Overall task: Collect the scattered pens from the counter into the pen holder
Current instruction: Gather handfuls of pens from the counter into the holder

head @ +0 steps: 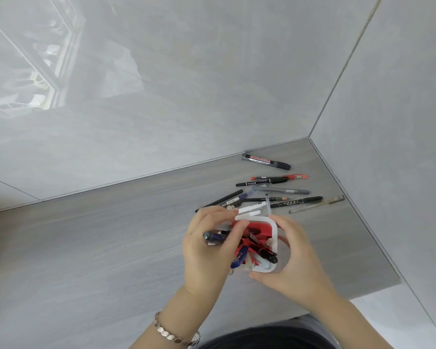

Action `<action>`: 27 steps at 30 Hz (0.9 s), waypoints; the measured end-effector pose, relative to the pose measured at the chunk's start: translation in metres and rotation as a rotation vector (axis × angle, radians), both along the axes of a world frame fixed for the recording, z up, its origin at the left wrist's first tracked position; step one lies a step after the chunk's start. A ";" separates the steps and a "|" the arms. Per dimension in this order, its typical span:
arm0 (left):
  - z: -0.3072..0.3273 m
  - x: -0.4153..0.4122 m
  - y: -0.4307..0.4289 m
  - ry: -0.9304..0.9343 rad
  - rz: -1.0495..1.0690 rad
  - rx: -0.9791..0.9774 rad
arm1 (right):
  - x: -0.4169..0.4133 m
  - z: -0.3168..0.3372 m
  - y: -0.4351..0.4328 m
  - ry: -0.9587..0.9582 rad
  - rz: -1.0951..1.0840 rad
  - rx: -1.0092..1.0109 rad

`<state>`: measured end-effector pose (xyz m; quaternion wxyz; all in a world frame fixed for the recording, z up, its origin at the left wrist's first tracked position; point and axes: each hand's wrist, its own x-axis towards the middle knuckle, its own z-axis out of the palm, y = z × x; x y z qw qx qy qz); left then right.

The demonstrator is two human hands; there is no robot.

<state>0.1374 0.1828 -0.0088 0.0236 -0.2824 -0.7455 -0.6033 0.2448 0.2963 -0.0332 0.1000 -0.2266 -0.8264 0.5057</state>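
Note:
The pen holder (pixel 273 229), white outside and red inside, stands on the grey counter (pixel 111 248) and holds several pens. My right hand (pixel 296 263) is wrapped around its right side. My left hand (pixel 209 250) is shut on a bunch of pens (pixel 247 210), white and dark ones, held across the holder's left rim. Beyond the holder lie loose pens: a black whiteboard marker (pixel 266 161) by the wall, a red pen (pixel 291 176), a black pen (pixel 261 182), a grey pen (pixel 282 190), a black brush pen (pixel 297 201) and a clear pen (pixel 317 204).
Glossy grey tiled walls meet in a corner (pixel 308 137) behind the pens. The counter's right edge (pixel 363 222) runs along the right wall, and its front edge ends near my body at the bottom.

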 end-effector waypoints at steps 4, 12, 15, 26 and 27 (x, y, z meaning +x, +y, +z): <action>0.003 0.008 -0.004 -0.146 -0.103 0.139 | 0.001 0.001 -0.002 0.009 -0.008 -0.036; 0.012 0.001 -0.005 0.015 -0.030 0.368 | 0.001 0.009 -0.002 0.016 -0.005 -0.050; 0.010 -0.010 -0.006 0.085 0.053 0.108 | 0.001 0.009 -0.003 0.015 0.006 -0.049; 0.012 -0.005 0.000 0.116 -0.676 -0.783 | 0.013 0.006 0.004 0.043 -0.083 -0.132; 0.010 -0.008 0.002 0.092 -0.640 -0.820 | 0.016 0.005 0.005 0.042 -0.093 -0.133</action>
